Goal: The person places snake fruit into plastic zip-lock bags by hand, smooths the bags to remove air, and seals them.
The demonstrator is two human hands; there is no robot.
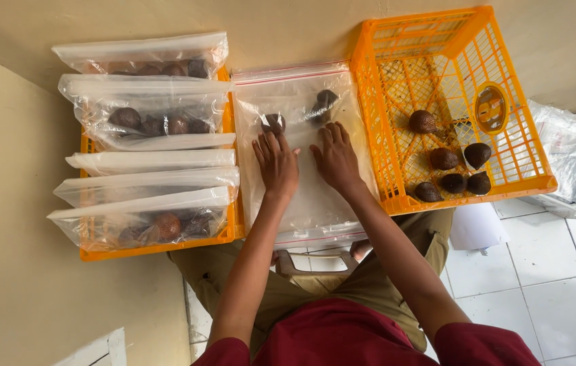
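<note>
Head view — left hand (277,165) and right hand (334,159) lie flat, side by side, on clear zip bag (301,196); fingers of both stretched out, slightly spread, gripping nothing. Bag lies on bench between two orange crates, holds two brown scaly fruits (273,123) near far end. Left crate (159,249) stacked with filled bags; right crate (450,102) holds loose fruits — six or so.

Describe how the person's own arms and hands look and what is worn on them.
Both hands are bare: the left hand and right hand wear no gloves, rings or watch that the picture shows. The forearms are uncovered to above the elbow. Short dark red sleeves cover the upper arms, part of a dark red shirt.
</note>
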